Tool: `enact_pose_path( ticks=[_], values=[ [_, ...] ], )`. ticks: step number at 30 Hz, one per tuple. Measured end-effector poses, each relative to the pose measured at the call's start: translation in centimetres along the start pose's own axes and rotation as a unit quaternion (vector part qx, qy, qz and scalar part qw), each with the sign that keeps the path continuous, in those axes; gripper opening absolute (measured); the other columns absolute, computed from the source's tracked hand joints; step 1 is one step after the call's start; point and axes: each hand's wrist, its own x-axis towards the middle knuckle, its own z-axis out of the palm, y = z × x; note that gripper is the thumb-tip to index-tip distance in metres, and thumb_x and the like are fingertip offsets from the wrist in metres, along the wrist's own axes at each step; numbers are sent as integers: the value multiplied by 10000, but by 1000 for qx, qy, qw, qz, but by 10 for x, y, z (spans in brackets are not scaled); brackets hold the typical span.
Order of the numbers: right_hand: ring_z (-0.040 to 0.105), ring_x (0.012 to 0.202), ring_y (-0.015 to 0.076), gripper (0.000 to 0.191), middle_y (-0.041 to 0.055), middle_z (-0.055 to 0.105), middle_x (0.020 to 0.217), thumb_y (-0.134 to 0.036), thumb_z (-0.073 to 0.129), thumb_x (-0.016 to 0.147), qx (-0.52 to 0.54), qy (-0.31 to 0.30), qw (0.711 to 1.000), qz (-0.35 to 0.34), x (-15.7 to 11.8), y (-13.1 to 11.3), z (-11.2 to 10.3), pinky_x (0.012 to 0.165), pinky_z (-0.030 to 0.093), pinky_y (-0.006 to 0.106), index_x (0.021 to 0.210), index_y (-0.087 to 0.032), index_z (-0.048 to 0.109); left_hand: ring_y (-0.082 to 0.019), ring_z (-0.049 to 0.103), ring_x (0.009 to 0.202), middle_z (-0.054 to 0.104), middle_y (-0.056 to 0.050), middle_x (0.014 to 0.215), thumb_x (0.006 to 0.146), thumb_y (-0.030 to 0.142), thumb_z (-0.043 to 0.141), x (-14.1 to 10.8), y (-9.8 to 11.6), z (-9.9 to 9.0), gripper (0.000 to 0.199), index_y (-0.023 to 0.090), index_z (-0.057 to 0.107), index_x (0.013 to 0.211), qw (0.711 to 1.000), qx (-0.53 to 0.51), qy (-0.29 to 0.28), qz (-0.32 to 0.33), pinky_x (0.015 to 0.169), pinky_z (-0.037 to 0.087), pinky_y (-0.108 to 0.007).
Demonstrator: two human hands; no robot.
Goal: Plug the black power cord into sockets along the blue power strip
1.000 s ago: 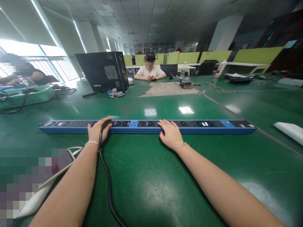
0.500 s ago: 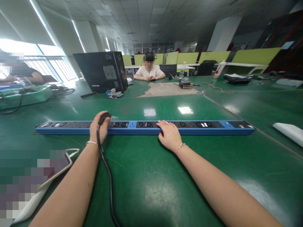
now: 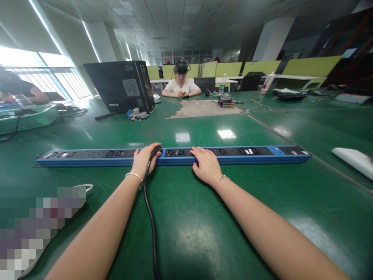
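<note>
A long blue and black power strip (image 3: 247,159) lies across the green table, its sockets facing up. My left hand (image 3: 143,160) is closed on the black plug (image 3: 156,150) of a power cord, at the strip's sockets left of the middle. Whether the plug sits in a socket is hidden by my fingers. From the plug the black cord (image 3: 150,217) runs down toward the table's near edge. My right hand (image 3: 207,165) rests on the strip right of the middle, fingers spread over its top and holding nothing.
A black computer case (image 3: 119,87) stands at the back left, with gloves (image 3: 136,114) beside it. A green basket (image 3: 32,118) is at the far left. Across the table sits a person (image 3: 181,86). A white object (image 3: 354,161) lies at right.
My left hand has moved right along the strip with the plug and cord, and is lower on the sockets. My right hand stays at the same part of the strip. The view has shifted slightly.
</note>
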Motion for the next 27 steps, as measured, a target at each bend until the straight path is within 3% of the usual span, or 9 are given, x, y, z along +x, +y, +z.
enact_pose_path(
  ticks=[8,16,23,27],
  values=[
    [453,1225,199,550,87,515,1329,-94,445,708,0,12,999,29,1,0,-1,1069,281,390,1253,-135,496,-234,571,1071,644,-19,1162,861,386,439,-2,-2,0,331,315,544,1167,999,36,8,7,1010,277,-458],
    [399,1264,249,582,107,512,1326,-113,454,697,-37,25,994,101,1,3,0,1089,194,477,1279,-121,462,-252,553,1107,628,-23,1189,863,396,429,-6,3,1,322,331,545,1157,997,63,10,38,1034,203,-536],
    [367,1282,278,568,102,486,1352,-124,461,694,-79,26,987,137,-4,12,-4,1075,170,530,1262,-141,478,-238,603,1016,672,-22,1099,859,402,433,-4,4,-4,344,319,530,1178,998,54,-30,25,959,343,-442],
    [370,1275,280,545,112,493,1344,-133,465,710,-101,22,987,120,-6,15,-4,1058,214,489,1254,-126,489,-227,607,996,679,-13,1063,868,380,422,-6,1,4,321,301,545,1154,999,33,6,21,1006,297,-451]
  ],
)
